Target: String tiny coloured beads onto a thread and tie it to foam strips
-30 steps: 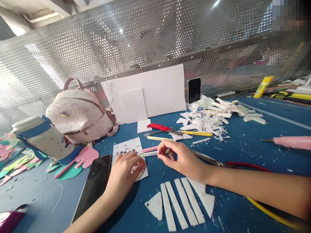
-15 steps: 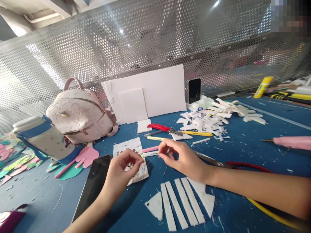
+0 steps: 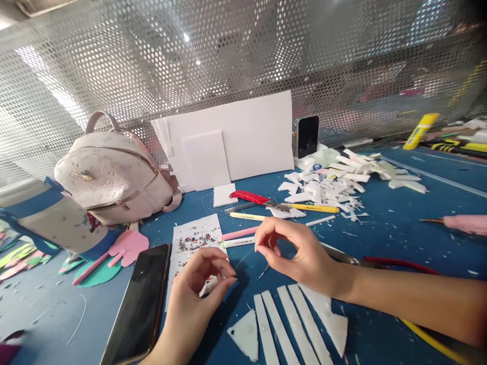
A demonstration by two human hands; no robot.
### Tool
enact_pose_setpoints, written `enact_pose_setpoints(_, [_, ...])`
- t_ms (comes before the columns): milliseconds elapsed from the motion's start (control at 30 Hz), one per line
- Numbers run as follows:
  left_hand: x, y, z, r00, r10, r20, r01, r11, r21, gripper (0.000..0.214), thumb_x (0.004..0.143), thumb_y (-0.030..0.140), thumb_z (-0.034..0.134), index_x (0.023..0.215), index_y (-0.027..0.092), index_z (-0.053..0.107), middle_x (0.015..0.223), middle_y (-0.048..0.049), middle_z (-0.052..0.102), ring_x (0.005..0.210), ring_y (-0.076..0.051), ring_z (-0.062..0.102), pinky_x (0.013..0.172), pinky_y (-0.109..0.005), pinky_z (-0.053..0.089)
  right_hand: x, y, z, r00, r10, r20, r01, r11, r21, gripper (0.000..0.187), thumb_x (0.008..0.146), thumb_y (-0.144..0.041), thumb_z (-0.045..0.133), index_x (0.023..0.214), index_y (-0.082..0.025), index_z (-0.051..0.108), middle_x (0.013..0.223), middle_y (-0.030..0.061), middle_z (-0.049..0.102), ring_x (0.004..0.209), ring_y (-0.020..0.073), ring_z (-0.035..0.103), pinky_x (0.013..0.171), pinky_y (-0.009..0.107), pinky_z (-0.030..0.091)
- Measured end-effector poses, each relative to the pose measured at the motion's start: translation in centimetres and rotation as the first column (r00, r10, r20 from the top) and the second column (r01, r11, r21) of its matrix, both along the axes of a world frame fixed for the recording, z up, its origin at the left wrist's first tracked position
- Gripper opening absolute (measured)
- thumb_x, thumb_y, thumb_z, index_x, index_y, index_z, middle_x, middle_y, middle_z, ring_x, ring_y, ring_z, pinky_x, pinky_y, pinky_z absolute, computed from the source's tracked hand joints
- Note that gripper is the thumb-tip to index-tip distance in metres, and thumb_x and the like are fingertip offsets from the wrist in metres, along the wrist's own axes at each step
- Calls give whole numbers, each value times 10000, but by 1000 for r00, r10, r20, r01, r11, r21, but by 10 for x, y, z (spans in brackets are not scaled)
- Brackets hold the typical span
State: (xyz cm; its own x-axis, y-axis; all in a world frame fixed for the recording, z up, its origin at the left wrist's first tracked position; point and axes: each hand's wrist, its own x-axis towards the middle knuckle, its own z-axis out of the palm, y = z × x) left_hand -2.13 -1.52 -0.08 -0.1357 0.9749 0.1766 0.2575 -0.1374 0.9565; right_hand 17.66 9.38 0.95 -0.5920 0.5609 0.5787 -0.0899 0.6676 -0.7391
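Observation:
My left hand (image 3: 201, 294) is closed in a pinch over the lower part of a white paper sheet (image 3: 207, 223) scattered with tiny coloured beads (image 3: 196, 242). Whatever sits between its fingertips is too small to make out. To the right, my right hand (image 3: 294, 256) pinches a thin clear thread (image 3: 245, 257), which runs down and left toward the left fingertips. A short, thin, dark-and-blue strand (image 3: 262, 272) shows below the right fingers; whether it joins the thread, I cannot tell. Under the right hand lie white foam strips (image 3: 279, 327) and a foam triangle (image 3: 244, 334).
Left of the paper lies a dark phone (image 3: 137, 304); behind it stand a tumbler (image 3: 57, 218) and a pale backpack (image 3: 114, 177). Markers (image 3: 239, 234), a red-handled cutter (image 3: 249, 196) and foam scraps (image 3: 323, 185) lie beyond my hands. Pliers (image 3: 342, 256) rest behind the right wrist.
The view has shifted a little. My left hand has moved slightly right and down, uncovering more beads on the paper. The thread between the hands shows more clearly; both hands stay pinched.

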Motion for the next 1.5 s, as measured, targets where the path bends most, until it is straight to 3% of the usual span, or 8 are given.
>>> enact_pose_setpoints(600, [6, -2, 3, 999, 33, 21, -32, 998, -54, 238, 829, 139, 639, 1022, 245, 547, 808, 33, 679, 780, -115, 618, 780, -237, 465, 1, 0, -1, 1000, 2, 30, -2, 1000, -15, 37, 884, -154, 560, 894, -180, 584, 837, 8, 613, 672, 111, 531, 588, 258, 462])
enact_pose_setpoints(1500, [10, -3, 8, 998, 59, 6, -59, 998, -28, 281, 807, 167, 641, 1062, 228, 539, 777, 6, 712, 752, -155, 634, 755, -289, 467, 3, 3, -1, 998, 16, 66, -19, 998, 55, 72, 874, -123, 547, 905, -182, 575, 857, 18, 608, 691, 116, 528, 585, 257, 452])
